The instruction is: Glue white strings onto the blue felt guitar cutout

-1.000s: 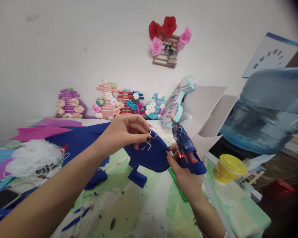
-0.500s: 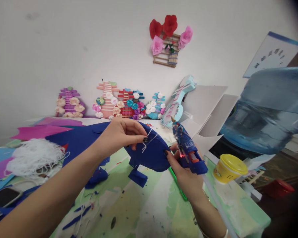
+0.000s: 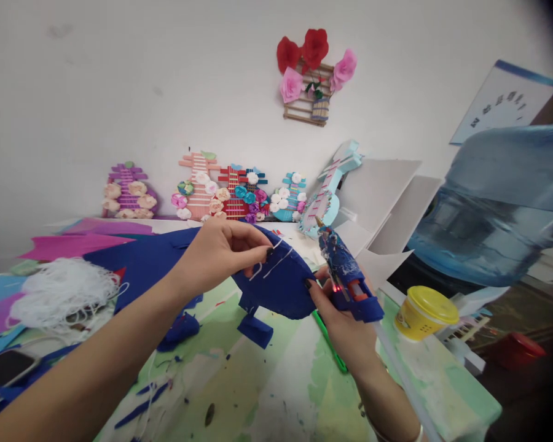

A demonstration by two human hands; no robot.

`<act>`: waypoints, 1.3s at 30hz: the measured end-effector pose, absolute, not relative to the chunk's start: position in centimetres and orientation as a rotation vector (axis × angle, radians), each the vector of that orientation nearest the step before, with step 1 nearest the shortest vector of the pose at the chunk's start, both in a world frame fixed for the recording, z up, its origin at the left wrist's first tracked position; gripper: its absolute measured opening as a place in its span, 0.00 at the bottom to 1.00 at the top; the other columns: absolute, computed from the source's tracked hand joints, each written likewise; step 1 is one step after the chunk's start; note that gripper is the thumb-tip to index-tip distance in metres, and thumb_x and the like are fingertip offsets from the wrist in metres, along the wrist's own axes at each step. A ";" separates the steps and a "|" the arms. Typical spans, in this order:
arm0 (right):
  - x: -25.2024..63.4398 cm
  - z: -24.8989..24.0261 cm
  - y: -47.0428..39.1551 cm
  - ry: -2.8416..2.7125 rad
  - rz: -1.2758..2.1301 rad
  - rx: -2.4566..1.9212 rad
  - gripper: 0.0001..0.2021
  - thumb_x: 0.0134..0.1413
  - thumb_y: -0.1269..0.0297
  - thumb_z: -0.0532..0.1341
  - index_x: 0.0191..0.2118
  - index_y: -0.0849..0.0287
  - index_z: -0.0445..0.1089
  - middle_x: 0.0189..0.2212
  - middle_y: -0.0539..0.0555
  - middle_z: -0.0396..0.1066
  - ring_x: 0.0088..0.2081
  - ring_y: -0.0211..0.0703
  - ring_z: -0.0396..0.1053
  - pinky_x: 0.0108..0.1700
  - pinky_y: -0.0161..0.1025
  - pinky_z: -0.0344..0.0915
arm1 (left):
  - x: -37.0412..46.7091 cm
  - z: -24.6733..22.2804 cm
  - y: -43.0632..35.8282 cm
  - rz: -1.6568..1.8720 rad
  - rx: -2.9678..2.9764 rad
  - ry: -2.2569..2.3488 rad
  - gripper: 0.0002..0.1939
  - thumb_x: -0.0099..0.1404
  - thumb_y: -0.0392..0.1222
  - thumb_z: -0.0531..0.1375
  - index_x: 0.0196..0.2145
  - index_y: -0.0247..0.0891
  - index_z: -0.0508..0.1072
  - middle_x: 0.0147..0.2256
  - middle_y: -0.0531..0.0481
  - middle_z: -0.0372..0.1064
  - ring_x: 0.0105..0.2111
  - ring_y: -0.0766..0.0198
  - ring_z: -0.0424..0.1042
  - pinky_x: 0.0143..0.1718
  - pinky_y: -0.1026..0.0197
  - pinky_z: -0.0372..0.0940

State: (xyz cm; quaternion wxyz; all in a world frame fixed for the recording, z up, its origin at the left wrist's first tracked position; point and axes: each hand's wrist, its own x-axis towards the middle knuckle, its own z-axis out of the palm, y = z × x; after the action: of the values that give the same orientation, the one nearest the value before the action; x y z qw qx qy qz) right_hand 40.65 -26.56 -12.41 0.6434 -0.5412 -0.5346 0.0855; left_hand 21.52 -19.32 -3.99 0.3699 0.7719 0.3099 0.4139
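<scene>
My left hand [image 3: 233, 247] pinches a short white string [image 3: 257, 271] between thumb and finger, over a dark blue paper-covered body [image 3: 276, 294]. A second white string lies slantwise on the blue surface. My right hand [image 3: 338, 313] is closed round a glue gun [image 3: 348, 270] wrapped in blue and smeared with dried glue; a small red light glows on it. The gun's tip points up and away, and a clear glue stick [image 3: 400, 374] runs out of its back. The right thumb also presses the blue body's right edge.
Tangled white string [image 3: 67, 298] and a phone [image 3: 7, 374] lie at left. A green tool [image 3: 329, 344] rests under the right hand. At right stand a yellow-lidded tub [image 3: 426, 313] and a large water bottle [image 3: 502, 209]. Decorated paper instruments [image 3: 235, 193] line the wall.
The string end under my left fingers has shifted a little and now curls to the left. My left fingertips moved slightly up; my right hand and the glue gun stay nearly still.
</scene>
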 end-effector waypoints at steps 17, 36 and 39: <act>40.7 -12.6 -26.5 -1.224 0.146 -1.212 0.09 0.48 0.62 0.66 0.36 0.55 0.68 0.24 0.46 0.66 0.24 0.36 0.63 0.28 0.35 0.63 | 22.7 -2.9 -19.2 1.128 1.999 0.760 0.04 0.59 0.38 0.62 0.31 0.34 0.74 0.21 0.53 0.71 0.17 0.72 0.69 0.14 0.73 0.57; 40.6 -12.2 -26.6 -1.239 0.145 -1.249 0.09 0.49 0.62 0.65 0.35 0.56 0.66 0.21 0.44 0.63 0.23 0.36 0.62 0.27 0.34 0.62 | 21.8 -4.1 -19.1 1.033 2.044 0.714 0.04 0.57 0.36 0.62 0.30 0.34 0.76 0.19 0.54 0.70 0.18 0.71 0.69 0.20 0.72 0.65; 40.6 -12.2 -26.6 -1.244 0.145 -1.235 0.08 0.49 0.62 0.65 0.35 0.56 0.67 0.22 0.45 0.64 0.23 0.35 0.62 0.27 0.34 0.62 | 21.7 -4.3 -19.1 1.012 2.043 0.708 0.04 0.56 0.36 0.62 0.30 0.35 0.76 0.19 0.54 0.70 0.18 0.71 0.69 0.20 0.71 0.65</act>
State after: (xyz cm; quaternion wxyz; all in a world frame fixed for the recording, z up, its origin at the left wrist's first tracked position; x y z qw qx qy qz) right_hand 40.64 -26.61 -12.24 0.6375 -0.5409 -0.5449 0.0634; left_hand 21.69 -19.07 -4.27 0.3684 0.7957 0.2756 0.3940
